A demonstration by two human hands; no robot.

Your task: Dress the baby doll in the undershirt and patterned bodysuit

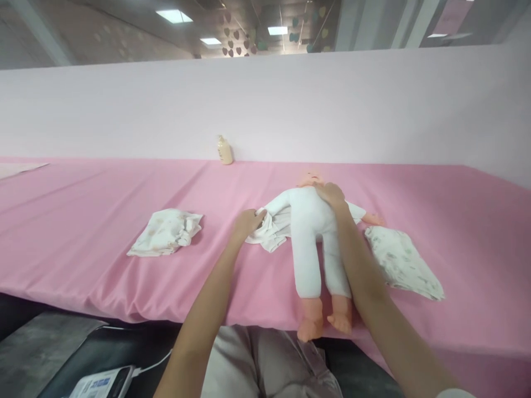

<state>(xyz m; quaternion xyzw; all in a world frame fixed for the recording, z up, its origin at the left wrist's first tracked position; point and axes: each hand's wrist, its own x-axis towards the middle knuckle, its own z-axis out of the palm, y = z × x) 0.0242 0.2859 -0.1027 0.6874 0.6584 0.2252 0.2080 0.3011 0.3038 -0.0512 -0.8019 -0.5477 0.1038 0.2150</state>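
A baby doll with a white cloth body lies on its back, its feet at the near edge of the pink-covered table. My left hand is closed on a white baby garment, pinching it beside the doll's arm on the left. Part of this garment lies under the doll's arm and side. Across the doll's upper chest, just below the chin, rests my right hand. Its fingers lie over the chest, with the tips partly hidden.
Folded patterned cloths lie on both sides, one at left and another at right. A pump bottle stands by the white wall. Below the pink table cover, a phone with a cable rests on a black seat.
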